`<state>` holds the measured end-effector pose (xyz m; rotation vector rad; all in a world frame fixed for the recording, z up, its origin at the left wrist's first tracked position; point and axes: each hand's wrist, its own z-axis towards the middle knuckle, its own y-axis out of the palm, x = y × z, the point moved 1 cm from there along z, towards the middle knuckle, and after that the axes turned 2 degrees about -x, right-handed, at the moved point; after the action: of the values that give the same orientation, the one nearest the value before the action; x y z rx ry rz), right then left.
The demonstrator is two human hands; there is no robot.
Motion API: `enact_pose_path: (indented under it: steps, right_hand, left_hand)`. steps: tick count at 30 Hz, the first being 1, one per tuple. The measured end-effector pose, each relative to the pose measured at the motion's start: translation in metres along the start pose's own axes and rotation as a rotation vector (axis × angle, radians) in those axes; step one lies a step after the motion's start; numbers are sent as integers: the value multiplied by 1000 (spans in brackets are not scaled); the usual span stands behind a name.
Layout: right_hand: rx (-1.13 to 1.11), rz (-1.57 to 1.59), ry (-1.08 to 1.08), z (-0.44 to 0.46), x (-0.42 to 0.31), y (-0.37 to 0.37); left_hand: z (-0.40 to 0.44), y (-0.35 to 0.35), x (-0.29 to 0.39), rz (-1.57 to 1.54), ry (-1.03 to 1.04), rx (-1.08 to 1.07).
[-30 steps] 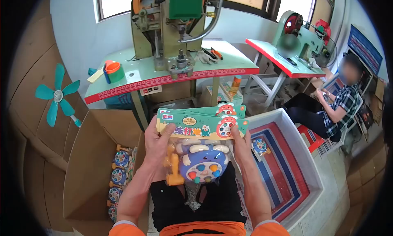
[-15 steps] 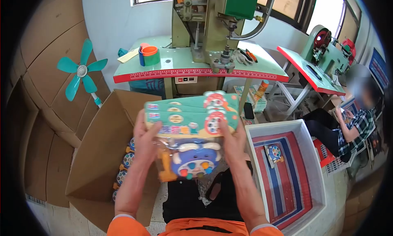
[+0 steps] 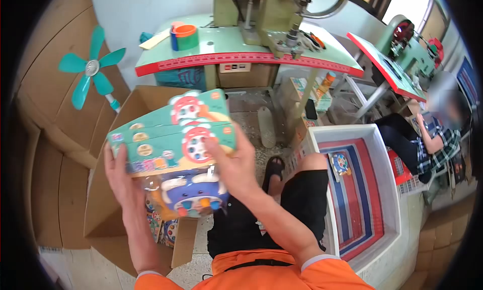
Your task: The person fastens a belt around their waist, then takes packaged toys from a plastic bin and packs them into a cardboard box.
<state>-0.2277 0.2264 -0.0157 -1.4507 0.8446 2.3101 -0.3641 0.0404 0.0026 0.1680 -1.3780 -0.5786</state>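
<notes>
A small stack of packaged toys (image 3: 193,189), each with a green printed header card, is held between my two hands. The front pack shows a blue animal-faced toy with coloured buttons through clear plastic. My left hand (image 3: 121,176) grips the left end of the cards, thumb in front. The right end is gripped by my right hand (image 3: 236,164), thumb over the printed card. The stack is tilted, its right side higher, and sits above the open cardboard box (image 3: 108,214). Similar packs (image 3: 171,232) lie inside that box.
At right, a white bin (image 3: 392,189) with a striped lining holds one pack (image 3: 340,164). A press machine stands on the green table (image 3: 216,43) ahead. A teal fan (image 3: 92,67) is at left. A person (image 3: 432,139) sits at far right.
Both hands have carried the stack left, over the cardboard box, and tilted it. The camera view has shifted, and more of my legs and the floor show.
</notes>
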Motion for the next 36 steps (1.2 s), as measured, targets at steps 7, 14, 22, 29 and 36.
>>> enact_pose_path:
  steps: [7,14,22,29,36]
  right_hand:
    - [155,34,-42,15,-37,-55]
    - [292,11,-110,49,-96,-138]
    - [249,-2,-153,114,-127,-224]
    - [262,2,-85,161,-145,-238]
    - [259,-44,-73,182,-143,-240]
  left_hand:
    - [5,72,-11,-26,-11,-270]
    - [11,191,-30,-58,62,-469]
    - [45,280,-65,73,-7,-657]
    - [90,325,-77,71,-21,-633]
    - [106,330,-77,20,-142,-648]
